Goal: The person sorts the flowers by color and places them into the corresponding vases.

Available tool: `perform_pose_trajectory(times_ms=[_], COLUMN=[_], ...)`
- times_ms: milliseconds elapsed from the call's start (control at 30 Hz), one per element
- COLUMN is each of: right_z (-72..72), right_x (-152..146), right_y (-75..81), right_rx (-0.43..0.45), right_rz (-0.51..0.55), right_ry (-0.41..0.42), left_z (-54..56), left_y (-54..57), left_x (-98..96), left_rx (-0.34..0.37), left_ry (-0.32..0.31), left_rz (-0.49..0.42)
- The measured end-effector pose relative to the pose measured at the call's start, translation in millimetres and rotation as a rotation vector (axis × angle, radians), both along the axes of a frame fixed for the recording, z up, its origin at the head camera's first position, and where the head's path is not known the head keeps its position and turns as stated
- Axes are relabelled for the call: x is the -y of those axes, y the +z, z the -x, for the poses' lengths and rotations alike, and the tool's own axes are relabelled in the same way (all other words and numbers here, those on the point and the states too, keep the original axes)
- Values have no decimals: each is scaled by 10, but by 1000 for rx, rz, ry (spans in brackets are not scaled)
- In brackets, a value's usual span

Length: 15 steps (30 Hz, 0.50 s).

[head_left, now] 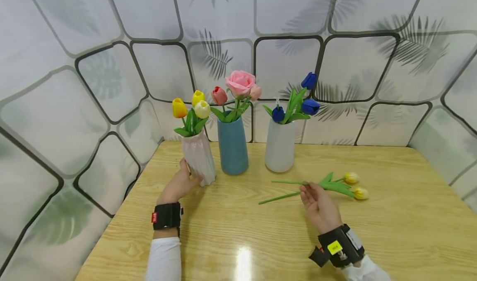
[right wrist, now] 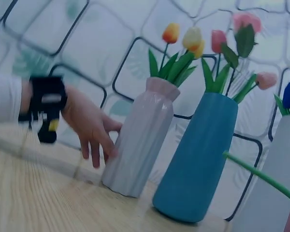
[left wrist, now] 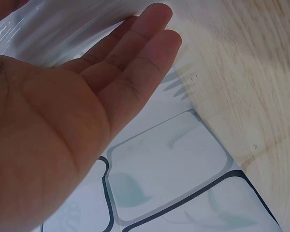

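My left hand [head_left: 181, 184] is at the left side of the pinkish-white ribbed vase [head_left: 199, 157], its fingertips against the lower wall. Those fingers look fairly straight in the left wrist view, beside the glossy vase wall [left wrist: 53, 34]. The vase stands upright with yellow, orange and cream tulips [head_left: 191, 111] in it. On the right, my right hand [head_left: 319, 204] pinches the green stem of a yellow tulip [head_left: 351, 178] between thumb and fingers. A second yellow tulip [head_left: 360, 193] lies close by, its stem passing behind the fingers. One stem [right wrist: 261, 176] shows in the right wrist view.
A blue vase [head_left: 232, 148] with pink and red flowers stands beside the pinkish one. Further right is a white vase [head_left: 279, 148] with blue tulips [head_left: 310, 106]. All stand on a wooden table [head_left: 238, 227], with a patterned curtain [head_left: 287, 61] behind and at both sides.
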State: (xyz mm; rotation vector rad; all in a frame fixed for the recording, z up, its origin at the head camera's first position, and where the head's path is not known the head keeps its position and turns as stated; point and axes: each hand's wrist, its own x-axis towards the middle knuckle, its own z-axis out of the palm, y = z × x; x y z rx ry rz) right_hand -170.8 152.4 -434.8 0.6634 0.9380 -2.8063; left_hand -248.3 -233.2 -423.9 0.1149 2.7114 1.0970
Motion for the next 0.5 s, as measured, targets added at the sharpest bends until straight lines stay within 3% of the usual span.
perform_pose_trajectory(times_ms=[100, 233, 367, 500], right_z=[7, 17, 14, -17], right_x=[-12, 0, 32, 94], right_y=[-35, -77, -60, -5], right_rx=[50, 44, 3, -67], right_rz=[137, 158, 102, -68], right_ry=[28, 53, 36, 6], left_z=[5, 5, 4, 4], left_y=[-7, -18, -19, -15], left_x=[7, 12, 14, 16], left_rx=[-2, 1, 1, 0], left_ry=[-3, -1, 0, -3], left_rz=[9, 11, 17, 7])
